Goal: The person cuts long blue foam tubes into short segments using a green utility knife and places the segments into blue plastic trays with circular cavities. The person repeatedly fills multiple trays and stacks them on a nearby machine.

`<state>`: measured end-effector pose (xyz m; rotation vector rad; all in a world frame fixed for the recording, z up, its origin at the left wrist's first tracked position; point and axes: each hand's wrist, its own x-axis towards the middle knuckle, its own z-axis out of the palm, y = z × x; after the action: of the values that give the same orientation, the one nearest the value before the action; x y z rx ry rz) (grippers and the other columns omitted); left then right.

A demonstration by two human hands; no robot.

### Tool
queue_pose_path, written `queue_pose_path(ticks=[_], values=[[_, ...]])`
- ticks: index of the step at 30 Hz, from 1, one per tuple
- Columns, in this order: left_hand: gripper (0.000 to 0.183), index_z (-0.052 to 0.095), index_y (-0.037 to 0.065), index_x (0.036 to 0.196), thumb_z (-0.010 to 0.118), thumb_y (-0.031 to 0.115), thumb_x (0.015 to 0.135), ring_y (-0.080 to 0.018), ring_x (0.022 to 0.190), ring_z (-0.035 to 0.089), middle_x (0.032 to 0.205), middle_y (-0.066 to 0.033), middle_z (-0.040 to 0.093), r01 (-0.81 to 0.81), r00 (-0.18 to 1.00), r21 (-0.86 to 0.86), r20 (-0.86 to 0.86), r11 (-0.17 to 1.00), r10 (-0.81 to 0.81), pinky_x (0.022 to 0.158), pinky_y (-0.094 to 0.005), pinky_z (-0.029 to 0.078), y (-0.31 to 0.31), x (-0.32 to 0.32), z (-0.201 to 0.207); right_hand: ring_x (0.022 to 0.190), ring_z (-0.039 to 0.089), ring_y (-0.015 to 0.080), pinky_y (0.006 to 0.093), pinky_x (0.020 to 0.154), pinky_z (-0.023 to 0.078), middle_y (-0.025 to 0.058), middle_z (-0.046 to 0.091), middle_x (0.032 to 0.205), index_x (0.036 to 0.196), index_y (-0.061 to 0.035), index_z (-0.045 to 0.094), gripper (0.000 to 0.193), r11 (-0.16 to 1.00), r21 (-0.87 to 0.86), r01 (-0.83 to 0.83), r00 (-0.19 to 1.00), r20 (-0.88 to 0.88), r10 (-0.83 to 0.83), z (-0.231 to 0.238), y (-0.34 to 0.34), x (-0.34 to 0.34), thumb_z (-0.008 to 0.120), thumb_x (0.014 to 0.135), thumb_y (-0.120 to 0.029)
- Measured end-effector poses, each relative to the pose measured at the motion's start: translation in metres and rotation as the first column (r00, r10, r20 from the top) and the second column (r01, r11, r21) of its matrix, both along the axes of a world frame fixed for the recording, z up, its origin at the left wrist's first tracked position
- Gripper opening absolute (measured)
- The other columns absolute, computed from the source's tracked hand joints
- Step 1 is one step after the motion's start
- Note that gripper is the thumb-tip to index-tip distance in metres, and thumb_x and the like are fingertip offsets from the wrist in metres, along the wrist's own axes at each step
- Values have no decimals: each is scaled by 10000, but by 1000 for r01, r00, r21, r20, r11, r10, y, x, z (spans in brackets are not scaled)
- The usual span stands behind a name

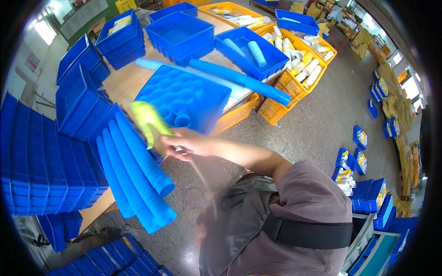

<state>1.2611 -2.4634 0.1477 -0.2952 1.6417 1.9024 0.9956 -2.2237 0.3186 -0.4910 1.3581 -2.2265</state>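
My right hand (186, 142) is closed around the handle of a lime-green gun-shaped tool (149, 118), blurred by motion. A thin cord or hose (202, 177) hangs from below the hand towards my body. The tool is over the near left edge of a blue tray (212, 99) with rows of round, cup-like blue tube ends (182, 120). Just left of the hand, several long blue ribbed tubes (133, 158) lie side by side, their ends jutting past the table. A skin-coloured smear at my body's left edge may be my left hand (200, 232); its fingers cannot be made out.
Long blue tubes (239, 80) lie across the wooden table (122, 80) behind the tray. Blue bins (179, 34) line its far and left sides. Yellow crates (287, 94) with white and yellow rolls stand at the right. Tall stacked blue bins (41, 161) rise at left.
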Motion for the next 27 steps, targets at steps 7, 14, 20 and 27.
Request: queue_pose_path(ticks=[7, 14, 20, 27], values=[[445, 537, 55, 1397, 542, 297, 1024, -284, 1275, 532, 1373, -131, 578, 319, 923, -173, -166, 932, -347, 1063, -419, 424, 228, -161, 14, 498, 552, 102, 258, 441, 418, 1, 534, 627, 998, -44, 535, 208, 456, 427, 781, 567, -178, -804, -29, 242, 111, 565, 1023, -248], [848, 379, -2, 1436, 789, 418, 824, -289, 1241, 525, 1365, -169, 525, 138, 972, 225, -218, 964, -89, 1056, -425, 409, 562, -222, -16, 499, 539, 93, 216, 452, 416, 35, 588, 721, 1215, -40, 522, 258, 43, 572, 819, 269, -316, -910, -55, 422, 197, 523, 1028, -218], [684, 520, -29, 1227, 863, 287, 727, -283, 1035, 636, 1146, -186, 625, -447, 889, -15, -116, 894, 442, 901, -426, 524, 651, -226, -44, 426, 515, 101, 197, 407, 408, 94, 650, 751, 1219, -16, 545, 325, 145, 686, 713, 324, -138, -936, -77, 480, 261, 489, 1044, -284], [589, 543, -19, 1241, 821, 189, 765, -239, 926, 660, 1020, -140, 663, -221, 972, -20, -89, 975, 218, 818, -402, 557, 481, -143, 13, 439, 545, 110, 226, 417, 410, 121, 672, 721, 1151, 3, 577, 330, 333, 616, 714, 452, -43, -891, -98, 484, 226, 482, 1048, -296]])
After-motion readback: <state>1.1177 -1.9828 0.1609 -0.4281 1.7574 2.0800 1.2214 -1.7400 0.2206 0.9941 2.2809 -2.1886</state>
